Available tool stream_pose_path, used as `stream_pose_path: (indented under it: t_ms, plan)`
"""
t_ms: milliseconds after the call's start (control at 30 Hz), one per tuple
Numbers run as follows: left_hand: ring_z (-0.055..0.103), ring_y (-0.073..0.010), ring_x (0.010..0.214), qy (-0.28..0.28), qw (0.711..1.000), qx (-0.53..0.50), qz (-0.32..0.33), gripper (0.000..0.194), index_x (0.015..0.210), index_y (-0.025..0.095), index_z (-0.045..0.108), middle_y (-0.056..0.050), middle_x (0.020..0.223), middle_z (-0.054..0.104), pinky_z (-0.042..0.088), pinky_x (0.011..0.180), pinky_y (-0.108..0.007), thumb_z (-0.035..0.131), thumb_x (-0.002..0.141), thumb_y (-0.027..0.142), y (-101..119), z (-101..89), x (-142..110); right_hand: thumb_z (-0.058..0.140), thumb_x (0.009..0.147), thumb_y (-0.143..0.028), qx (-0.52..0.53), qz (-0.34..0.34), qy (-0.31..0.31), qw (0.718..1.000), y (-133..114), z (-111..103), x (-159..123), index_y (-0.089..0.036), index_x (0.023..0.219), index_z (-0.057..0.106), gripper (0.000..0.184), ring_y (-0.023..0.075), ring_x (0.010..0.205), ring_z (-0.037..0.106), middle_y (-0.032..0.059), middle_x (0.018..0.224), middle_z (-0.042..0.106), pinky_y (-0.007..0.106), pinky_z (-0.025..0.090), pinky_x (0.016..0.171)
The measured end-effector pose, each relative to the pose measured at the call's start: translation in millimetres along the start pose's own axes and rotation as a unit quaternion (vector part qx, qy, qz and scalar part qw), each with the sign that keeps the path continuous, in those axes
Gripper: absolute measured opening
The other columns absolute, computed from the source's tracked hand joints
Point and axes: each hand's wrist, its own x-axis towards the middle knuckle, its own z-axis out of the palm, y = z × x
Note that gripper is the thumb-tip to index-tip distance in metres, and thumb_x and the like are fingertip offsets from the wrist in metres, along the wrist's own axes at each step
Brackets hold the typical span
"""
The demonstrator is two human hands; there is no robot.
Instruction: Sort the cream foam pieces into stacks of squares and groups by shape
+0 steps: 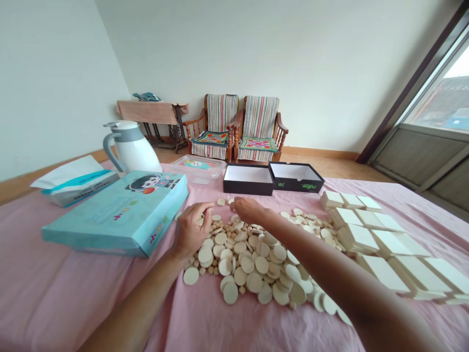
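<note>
Left hand [190, 231] and right hand [249, 210] hover apart over a heap of pale round wooden discs [238, 264], their grip unclear from my view; pale rectangular wooden blocks [381, 244] lie in rows right of the heap.

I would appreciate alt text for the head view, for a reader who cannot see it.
The left hand and right hand reach over a heap of wooden discs on a pink cloth, beside rows of pale blocks.

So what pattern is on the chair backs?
Up-and-down stripes, cream with green and reddish lines, on the chair-back cloth; best seen in the head view.
</note>
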Motion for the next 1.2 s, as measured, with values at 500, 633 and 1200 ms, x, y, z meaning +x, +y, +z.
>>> stream_pose_path:
  t_ms: [500, 633, 1200]
  plan:
    - [0.067, -0.0178, 0.084, -0.012, 1.0, 0.002, -0.029, 0.019, 0.094, 0.02, 0.065, -0.003, 0.091, 0.072, 0.05, 0.08, -0.027, 0.047, 0.085, 0.02, -14.1, 2.9, -3.0, 0.045, 0.073, 0.001, -0.005, 0.239, 0.098, 0.966, 107.7, 0.8, -63.9, -0.013, 0.088, 0.066, 0.029, 0.018, 0.085, 0.061, 0.0107, 0.091, 0.065, 0.025, 0.042, 0.072]
    - [0.067, -0.018, 0.084, -0.03, 0.999, 0.001, -0.036, 0.02, 0.093, 0.02, 0.065, -0.003, 0.091, 0.073, 0.05, 0.079, -0.027, 0.048, 0.084, 0.019, -15.8, 6.5, -4.7, 0.046, 0.071, 0.0, -0.008, 0.289, 0.097, 0.952, 137.7, 5.5, -89.4, -0.012, 0.085, 0.068, 0.028, 0.0181, 0.082, 0.062, 0.0114, 0.091, 0.067, 0.024, 0.041, 0.068]
    - [0.067, -0.0169, 0.08, -0.04, 0.998, -0.012, -0.043, 0.018, 0.091, 0.019, 0.067, -0.001, 0.086, 0.072, 0.047, 0.074, -0.025, 0.051, 0.084, 0.023, -17.4, 12.8, -7.9, 0.059, 0.074, -0.015, 0.011, 0.263, 0.001, 0.965, 127.1, 7.9, -121.1, -0.015, 0.084, 0.071, 0.015, 0.0153, 0.074, 0.062, 0.0069, 0.085, 0.071, 0.021, 0.038, 0.06]
